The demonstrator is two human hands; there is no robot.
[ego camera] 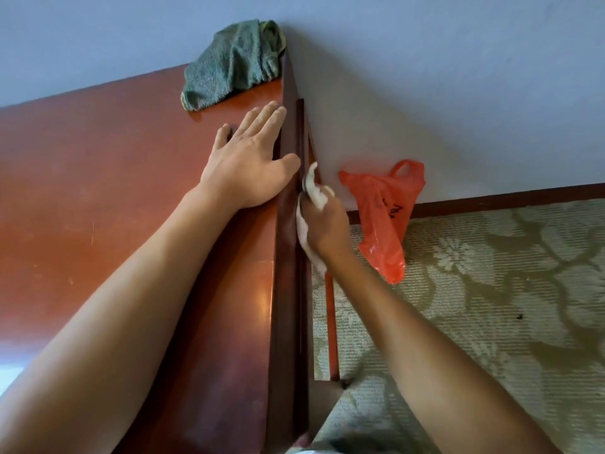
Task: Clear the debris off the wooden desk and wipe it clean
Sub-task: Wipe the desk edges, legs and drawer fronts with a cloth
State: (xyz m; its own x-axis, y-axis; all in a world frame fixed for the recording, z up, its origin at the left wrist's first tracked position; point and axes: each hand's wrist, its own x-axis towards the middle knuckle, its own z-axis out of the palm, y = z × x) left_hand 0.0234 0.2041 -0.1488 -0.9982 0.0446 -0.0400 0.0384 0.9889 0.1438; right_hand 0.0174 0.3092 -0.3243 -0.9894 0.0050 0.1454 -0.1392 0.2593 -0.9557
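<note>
The reddish wooden desk (98,198) fills the left half of the view, its right edge running down the middle. My left hand (252,158) lies flat on the desktop near that edge, fingers straight. My right hand (324,221) grips a crumpled white tissue (314,188) and holds it against the dark side face of the desk, just below the top edge. A green towel (232,65) lies bunched on the far right corner of the desk, against the wall.
An orange plastic bag (383,217) sits on the patterned carpet (491,306) by the blue wall (425,77), right of the desk. A dark baseboard (507,199) runs along the wall. A thin red rail (331,322) of the desk frame stands beside the carpet.
</note>
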